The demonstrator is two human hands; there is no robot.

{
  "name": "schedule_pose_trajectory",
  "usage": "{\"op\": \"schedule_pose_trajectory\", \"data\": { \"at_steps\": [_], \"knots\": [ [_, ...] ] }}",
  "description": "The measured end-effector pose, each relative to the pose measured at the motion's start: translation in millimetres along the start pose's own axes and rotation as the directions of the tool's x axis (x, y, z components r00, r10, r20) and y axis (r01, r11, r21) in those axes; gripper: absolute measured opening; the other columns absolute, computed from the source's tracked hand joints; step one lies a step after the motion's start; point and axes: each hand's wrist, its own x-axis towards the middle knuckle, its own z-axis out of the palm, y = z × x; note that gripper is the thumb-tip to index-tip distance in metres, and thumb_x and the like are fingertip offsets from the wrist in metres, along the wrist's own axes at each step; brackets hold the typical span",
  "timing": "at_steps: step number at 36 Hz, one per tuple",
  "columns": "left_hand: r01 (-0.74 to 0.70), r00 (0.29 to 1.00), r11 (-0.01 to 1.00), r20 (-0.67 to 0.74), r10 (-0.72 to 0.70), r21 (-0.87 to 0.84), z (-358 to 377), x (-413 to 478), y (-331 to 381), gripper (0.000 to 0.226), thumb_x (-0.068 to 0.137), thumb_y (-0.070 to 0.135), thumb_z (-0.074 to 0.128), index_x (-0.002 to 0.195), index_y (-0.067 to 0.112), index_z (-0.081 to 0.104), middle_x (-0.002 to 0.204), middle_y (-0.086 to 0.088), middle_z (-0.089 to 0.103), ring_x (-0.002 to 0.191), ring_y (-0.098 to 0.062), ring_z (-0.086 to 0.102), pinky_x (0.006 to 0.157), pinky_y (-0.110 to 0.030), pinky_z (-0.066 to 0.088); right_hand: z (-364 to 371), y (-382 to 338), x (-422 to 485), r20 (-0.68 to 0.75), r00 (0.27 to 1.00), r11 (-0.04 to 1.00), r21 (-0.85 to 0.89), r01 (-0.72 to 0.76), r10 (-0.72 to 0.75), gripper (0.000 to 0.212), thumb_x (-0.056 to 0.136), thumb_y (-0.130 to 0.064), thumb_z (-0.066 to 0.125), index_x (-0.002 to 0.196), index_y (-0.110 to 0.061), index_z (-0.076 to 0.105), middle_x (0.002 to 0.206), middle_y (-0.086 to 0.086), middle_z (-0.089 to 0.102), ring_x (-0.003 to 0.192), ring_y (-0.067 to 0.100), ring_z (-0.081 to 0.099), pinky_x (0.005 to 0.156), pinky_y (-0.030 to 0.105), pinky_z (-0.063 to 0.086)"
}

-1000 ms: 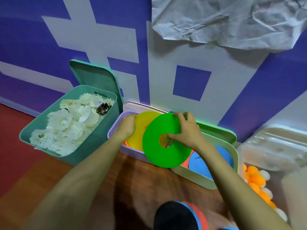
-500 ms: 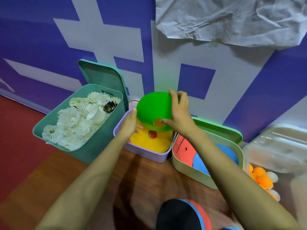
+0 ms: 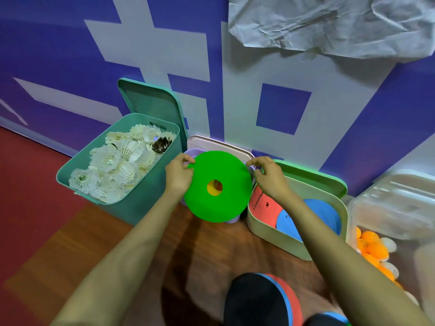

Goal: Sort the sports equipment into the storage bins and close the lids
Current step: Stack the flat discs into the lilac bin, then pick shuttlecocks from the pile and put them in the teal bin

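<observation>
Two grips: L hand (image 3: 179,177), R hand (image 3: 270,180) fingers (image 3: 256,161) pinch green disc (image 3: 219,170) edges.

Crumpled paper (image 3: 329,27) – on blue-white wall (image 3: 58,43), wooden floor (image 3: 106,243)

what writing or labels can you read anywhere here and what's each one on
Nothing reads cleanly.
Red round piece in the pale green bin: a printed line and small logo, too blurred to read.
Blue round piece beside it: short print, too small to read.
Green disc: no print.
Wall: large grey shapes, possibly part of a sign, cut off.
</observation>
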Motion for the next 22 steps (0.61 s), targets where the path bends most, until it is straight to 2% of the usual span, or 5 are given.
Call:
{"op": "schedule_pose_trajectory", "data": {
  "at_steps": [4,6,11,17,22],
  "knots": [
    [-0.191,0.976,0.981,-0.115,0.187,-0.027,6,-4,8,0.025,0.090,-0.006,0.048,0.090,0.012,0.066,0.091,-0.001,0.065,0.074,-0.015,0.054,0.067,-0.026,0.043,9,11,-2,0.066,0.997,0.998,-0.058,-0.024,0.028,0.026,0.087,-0.001,0.053,0.112,0.001,0.061,0.113,0.020,0.060,0.108,0.032,0.052,0.077,0.019,0.029],
    [-0.307,0.946,0.951,-0.123,0.301,-0.037,9,-3,12,0.027,0.088,-0.010,0.047,0.086,0.008,0.067,0.094,-0.001,0.066,0.082,-0.012,0.056,0.074,-0.014,0.042,11,13,-3,0.068,0.997,0.997,-0.065,-0.037,0.041,0.035,0.088,-0.004,0.056,0.122,0.000,0.054,0.121,0.021,0.053,0.115,0.032,0.048,0.088,0.021,0.031],
    [-0.548,0.835,0.835,0.029,0.550,-0.047,22,5,10,0.036,0.073,-0.024,0.040,0.077,0.000,0.067,0.091,-0.008,0.066,0.089,-0.017,0.060,0.086,-0.008,0.040,15,12,11,0.089,0.995,0.988,-0.152,-0.027,0.041,0.045,0.087,-0.002,0.055,0.132,0.001,0.047,0.133,0.021,0.045,0.126,0.033,0.041,0.105,0.027,0.025],
    [-0.500,0.846,0.866,0.236,0.479,0.033,42,21,-15,0.035,0.082,-0.020,0.041,0.086,0.002,0.069,0.105,-0.011,0.067,0.102,-0.024,0.059,0.090,-0.023,0.041,25,17,26,0.154,0.986,0.953,-0.301,-0.019,0.068,0.043,0.083,-0.002,0.051,0.126,-0.003,0.055,0.125,0.021,0.055,0.116,0.036,0.051,0.100,0.035,0.037],
    [-0.416,0.874,0.885,0.359,0.326,0.209,53,37,-21,0.040,0.086,-0.014,0.041,0.117,0.001,0.063,0.128,-0.014,0.059,0.121,-0.029,0.051,0.104,-0.030,0.034,33,16,30,0.225,0.966,0.871,-0.492,-0.002,0.129,0.037,0.088,-0.009,0.044,0.123,-0.006,0.056,0.123,0.020,0.058,0.110,0.039,0.056,0.091,0.043,0.046]
  ]
}}
